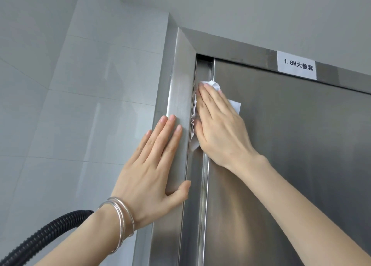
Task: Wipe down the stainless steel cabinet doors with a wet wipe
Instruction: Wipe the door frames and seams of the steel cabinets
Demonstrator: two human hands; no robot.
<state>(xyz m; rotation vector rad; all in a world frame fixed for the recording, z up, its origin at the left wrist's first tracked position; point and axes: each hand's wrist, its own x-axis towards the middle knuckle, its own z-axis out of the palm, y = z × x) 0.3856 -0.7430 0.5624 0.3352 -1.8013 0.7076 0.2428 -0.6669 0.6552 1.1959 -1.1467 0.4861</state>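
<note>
Wet wipe [235, 106] lies under right hand [218, 123], seemingly on cabinet door [291, 145].

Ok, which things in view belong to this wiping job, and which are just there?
Job: wipe, pressed flat under the right hand; cabinet door; door frame, where the left hand rests.
Just there: paper label on the frame; black hose; bangles; tiled wall.

Bright, even, soft light; faint sheen on the steel door [291, 155]; sharp focus, wide-angle bending at edges.
</note>
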